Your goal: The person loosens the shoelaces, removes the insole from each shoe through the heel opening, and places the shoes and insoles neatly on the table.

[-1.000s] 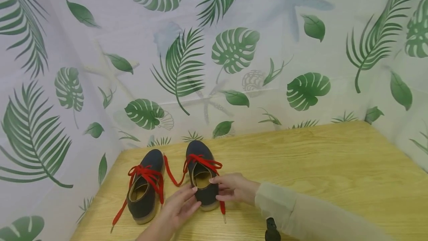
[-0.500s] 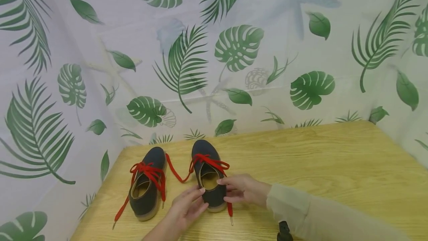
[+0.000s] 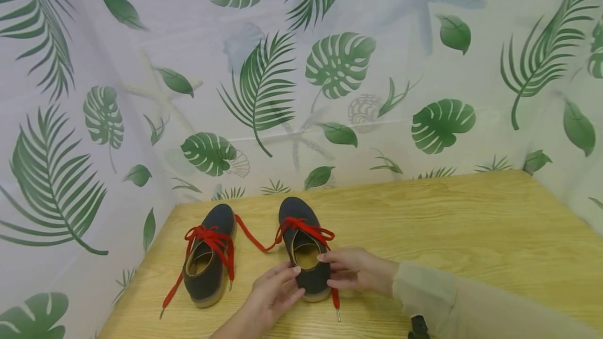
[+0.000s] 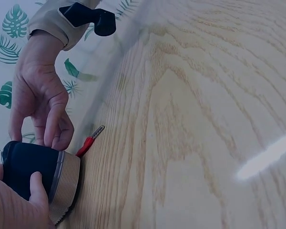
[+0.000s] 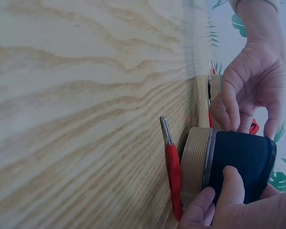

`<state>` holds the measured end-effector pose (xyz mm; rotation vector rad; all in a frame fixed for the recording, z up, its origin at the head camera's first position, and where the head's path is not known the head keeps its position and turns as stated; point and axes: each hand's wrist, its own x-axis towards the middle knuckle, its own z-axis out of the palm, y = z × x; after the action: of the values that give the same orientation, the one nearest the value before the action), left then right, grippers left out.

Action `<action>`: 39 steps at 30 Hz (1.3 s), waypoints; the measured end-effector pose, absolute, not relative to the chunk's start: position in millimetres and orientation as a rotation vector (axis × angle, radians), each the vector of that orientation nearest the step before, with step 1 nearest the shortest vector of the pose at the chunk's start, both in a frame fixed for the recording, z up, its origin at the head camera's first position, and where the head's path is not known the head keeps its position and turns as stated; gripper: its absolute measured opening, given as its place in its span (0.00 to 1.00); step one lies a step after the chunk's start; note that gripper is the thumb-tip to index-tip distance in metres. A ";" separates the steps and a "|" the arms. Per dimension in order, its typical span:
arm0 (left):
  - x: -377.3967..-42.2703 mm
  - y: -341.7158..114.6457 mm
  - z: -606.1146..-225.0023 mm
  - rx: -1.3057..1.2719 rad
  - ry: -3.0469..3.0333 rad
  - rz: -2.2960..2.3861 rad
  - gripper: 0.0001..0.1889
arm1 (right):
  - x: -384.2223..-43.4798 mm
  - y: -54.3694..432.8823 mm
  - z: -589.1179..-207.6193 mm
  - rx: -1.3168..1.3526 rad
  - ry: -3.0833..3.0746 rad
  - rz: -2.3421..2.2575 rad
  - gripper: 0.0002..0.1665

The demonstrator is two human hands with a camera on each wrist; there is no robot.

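Sneaker [image 3: 307,249] had slid slightly to the person's right within the past second; its gap from the second sneaker [image 3: 211,276], which stayed put on the table [image 3: 424,229], had widened a little. I took this for a small adjustment of position, with the pair's spacing the thing altered.

Left hand [image 3: 273,295] and right hand [image 3: 360,270] flanked the heel [image 5: 240,152], one on each side. Fingers on both were bent and partly spread, gripping the heel by tips at the collar and lower down; how firmly, I couldn't tell.

Materials: matte dark upper, probably canvas, rounded at the toe. Oval opening, tan-edged, over a tan insole [image 3: 306,261]. Pale sole [image 5: 195,164], finely ribbed. Red bow [image 3: 297,225] across the front; one loose length curved between the sneakers, while a lace end [image 5: 173,169] beside the sole finished in a shiny metal aglet [image 5: 166,130]. Tabletop smooth, strongly wood-grained, with a bright reflection in the left wrist view.
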<state>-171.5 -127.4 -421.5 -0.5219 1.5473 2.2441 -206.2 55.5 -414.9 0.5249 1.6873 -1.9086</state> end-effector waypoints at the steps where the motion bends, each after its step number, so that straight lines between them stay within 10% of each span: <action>1: -171.1 -126.8 -422.1 -0.520 1.550 2.244 0.39 | -205.6 56.4 -415.1 0.527 1.685 -1.911 0.29; 39: -143.2 -79.9 -426.5 -0.530 1.552 2.262 0.31 | -181.4 107.8 -419.1 0.529 1.650 -1.906 0.34</action>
<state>-143.2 -79.9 -426.5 -0.5304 1.5518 2.2616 -181.4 107.8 -419.1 0.5295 1.6500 -1.9061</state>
